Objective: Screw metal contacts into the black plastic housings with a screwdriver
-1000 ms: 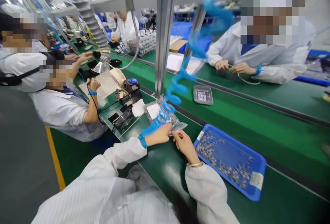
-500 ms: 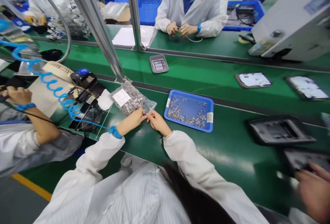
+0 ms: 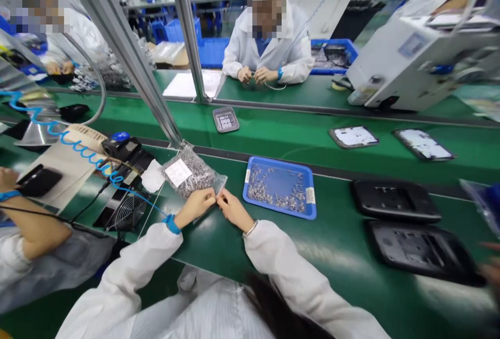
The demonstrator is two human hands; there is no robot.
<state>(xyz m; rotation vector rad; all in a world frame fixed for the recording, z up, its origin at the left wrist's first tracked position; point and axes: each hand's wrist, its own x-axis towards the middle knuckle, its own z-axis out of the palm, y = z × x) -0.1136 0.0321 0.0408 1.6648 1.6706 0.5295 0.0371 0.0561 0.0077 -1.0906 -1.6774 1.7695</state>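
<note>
A clear plastic bag (image 3: pixel 203 171) packed with small metal parts lies on the green bench, a white label on its upper side. My left hand (image 3: pixel 197 204), with a blue band at the wrist, closes on the bag's near right edge. My right hand (image 3: pixel 233 210) pinches the same clear edge close beside it, fingertips almost meeting the left ones. Whether any small part sits between the fingers is hidden. To the right of my right hand, a blue tray (image 3: pixel 280 178) holds many loose small metal parts, mostly along its left and near sides.
Two black plastic housings (image 3: pixel 396 201) lie at the right, near a blurred co-worker's hand (image 3: pixel 492 263). A fan (image 3: pixel 128 213) and a coiled blue cord (image 3: pixel 78 146) are at the left. Metal posts (image 3: pixel 186 37) rise beyond the bag. A display panel (image 3: pixel 225 120) lies on the green strip behind.
The camera view has tilted up. Both my hands stay at the bag's edge, with its clear end now lifted between them. The co-worker's hand at right has drawn back from the black housings.
</note>
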